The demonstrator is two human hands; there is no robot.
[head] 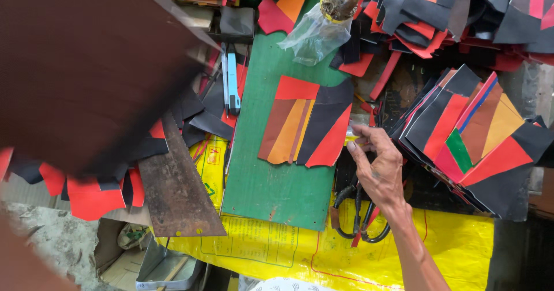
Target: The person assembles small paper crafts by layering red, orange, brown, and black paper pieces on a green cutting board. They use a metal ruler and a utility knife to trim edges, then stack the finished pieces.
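My right hand [378,167] reaches in from the lower right to the right edge of a patchwork piece [306,123] of red, black, orange and brown strips. The piece lies flat on a green board [271,181]. Thumb and fingertips pinch a small yellowish thing [351,139] right beside the piece; what it is cannot be told. Black-handled scissors [355,216] lie under my wrist. My left hand is out of sight. A large, blurred dark brown sheet [75,66] fills the upper left, close to the camera.
Stacks of similar patchwork pieces [473,129] lie at the right and along the top. A blue utility knife [232,83] and a rusty metal triangle [173,187] sit left of the board. A yellow sack [346,256] lies below; a plastic bag [314,34] above.
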